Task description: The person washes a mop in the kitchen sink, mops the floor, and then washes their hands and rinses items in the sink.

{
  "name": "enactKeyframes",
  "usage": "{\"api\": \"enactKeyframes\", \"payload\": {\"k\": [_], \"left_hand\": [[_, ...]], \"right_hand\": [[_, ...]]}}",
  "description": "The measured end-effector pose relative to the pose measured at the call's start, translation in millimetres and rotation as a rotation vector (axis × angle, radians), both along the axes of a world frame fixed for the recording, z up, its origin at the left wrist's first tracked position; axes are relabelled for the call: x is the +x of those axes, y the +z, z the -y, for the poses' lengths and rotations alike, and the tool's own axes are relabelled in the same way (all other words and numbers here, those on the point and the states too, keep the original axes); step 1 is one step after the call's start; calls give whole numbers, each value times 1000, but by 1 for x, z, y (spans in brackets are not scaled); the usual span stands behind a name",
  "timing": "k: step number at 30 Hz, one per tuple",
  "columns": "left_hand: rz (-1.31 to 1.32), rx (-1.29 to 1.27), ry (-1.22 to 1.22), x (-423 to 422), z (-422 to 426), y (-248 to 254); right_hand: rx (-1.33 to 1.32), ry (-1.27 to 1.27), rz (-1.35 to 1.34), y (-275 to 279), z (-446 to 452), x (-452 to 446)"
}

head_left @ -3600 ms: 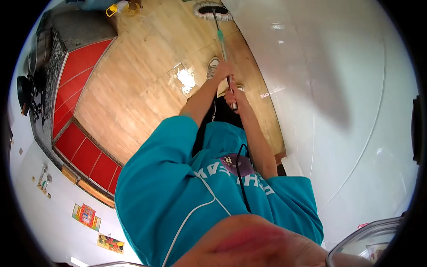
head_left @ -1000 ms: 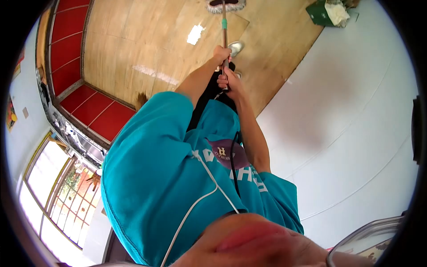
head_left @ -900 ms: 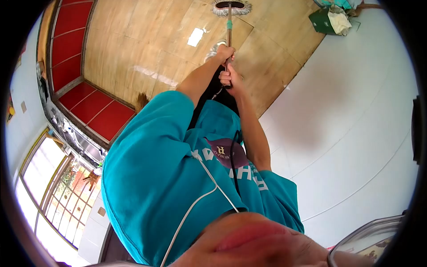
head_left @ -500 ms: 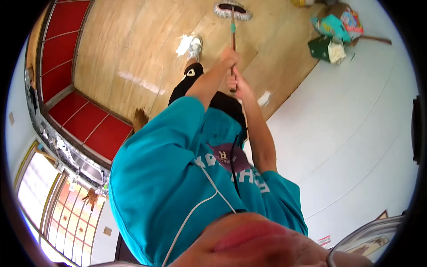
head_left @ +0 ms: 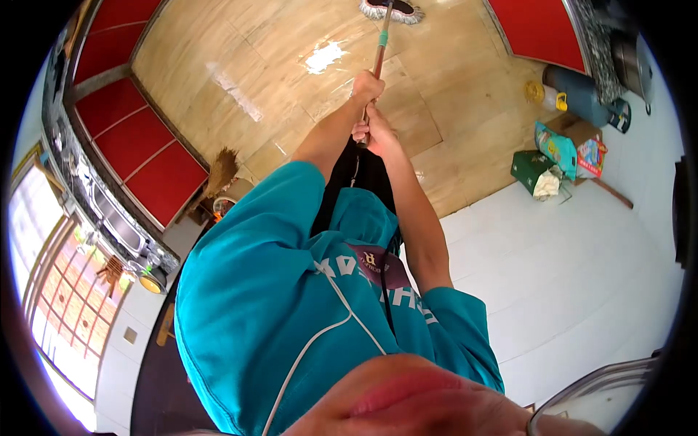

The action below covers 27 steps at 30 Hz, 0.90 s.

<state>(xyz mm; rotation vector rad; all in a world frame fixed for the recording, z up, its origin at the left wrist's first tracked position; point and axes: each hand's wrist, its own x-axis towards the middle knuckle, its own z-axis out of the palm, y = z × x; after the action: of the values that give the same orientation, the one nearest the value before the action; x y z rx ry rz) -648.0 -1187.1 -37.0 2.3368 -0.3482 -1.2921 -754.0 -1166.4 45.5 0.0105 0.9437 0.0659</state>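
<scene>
My left hand [head_left: 368, 86] is closed around the brown handle of a mop [head_left: 380, 54], partway along it. Lower down, near the handle's end, my right hand [head_left: 376, 131] grips the same mop. The handle runs forward and away from my body to a green joint. Beyond it, the flat mop head, with a dark top and a grey-white fringe, rests on the tan floor [head_left: 291, 36]; the upper edge of the view cuts it off.
Red cabinets [head_left: 138, 152] line the left, with a straw broom [head_left: 222, 168] near them. Another red cabinet [head_left: 542, 33] stands at upper right. Below it are a blue cylinder [head_left: 578, 94], a yellow container [head_left: 538, 93], a teal bag [head_left: 556, 149] and a green bag [head_left: 534, 171]. A pale wall [head_left: 545, 269] borders the right.
The view has shifted, bringing the upper-right cabinet and cylinder in and the bags lower. My shoe is out of sight. Both hands keep hold of the mop, whose head is nearer the top edge.
</scene>
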Motion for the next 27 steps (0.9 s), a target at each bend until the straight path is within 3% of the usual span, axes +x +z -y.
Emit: {"api": "enactKeyframes", "payload": {"k": [3,7,10,14,17,21,27], "left_hand": [[-9,18,144,10,-21,9],[-84,5,345,2,-67,7],[-125,-13,508,-25,-97,15],[-132,-55,730,-84,-112,22],[-219,-97,905,-103,-110,26],[-223,-117,963,-81,-104,33],[-179,-66,843,-14,-118,-7]], "right_hand": [[136,50,-18,3,-15,7],[49,237,-73,11,-44,0],[130,327,16,17,-56,-28],[37,560,-60,35,-41,-78],[33,537,-97,35,-35,-100],[37,455,61,34,-33,-83],[6,402,37,26,-53,-19]]}}
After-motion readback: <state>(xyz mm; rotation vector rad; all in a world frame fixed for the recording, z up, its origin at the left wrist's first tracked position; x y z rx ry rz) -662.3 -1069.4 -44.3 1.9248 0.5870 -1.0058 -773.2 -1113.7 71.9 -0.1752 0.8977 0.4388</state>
